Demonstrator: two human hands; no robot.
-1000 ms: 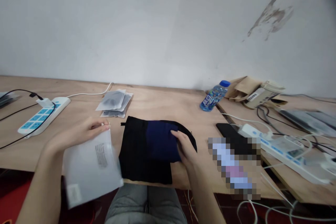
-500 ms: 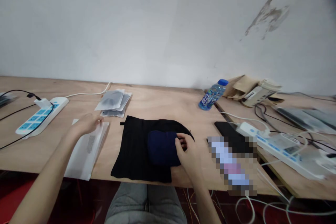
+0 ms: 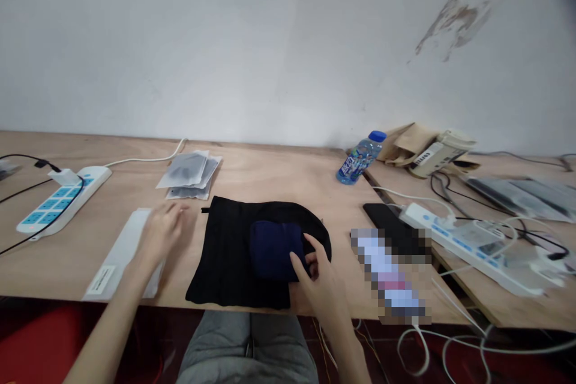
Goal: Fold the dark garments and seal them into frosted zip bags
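A black cloth item (image 3: 225,258) lies flat on the wooden table, with a folded navy bundle (image 3: 275,250) on top of it. At the bundle's right side is my right hand (image 3: 317,270), its thumb and fingers apart. My left hand (image 3: 164,228) is over the right part of a white translucent bag (image 3: 114,258), slightly blurred, its fingers bent; whether they hold anything is hidden. Behind it is a small stack of translucent packets (image 3: 186,171) with dark contents.
A power strip (image 3: 63,201) with cables is at the left. To the right are a blue-capped bottle (image 3: 361,158), a black phone-like object (image 3: 389,225), a pixelated lit device (image 3: 389,276), another power strip (image 3: 468,249), and a cup (image 3: 441,155) beside brown paper.
My left hand has moved right across the white bag, which now shows a label at its lower left. My right hand's fingers have spread slightly beside the navy bundle. The view has shifted a little.
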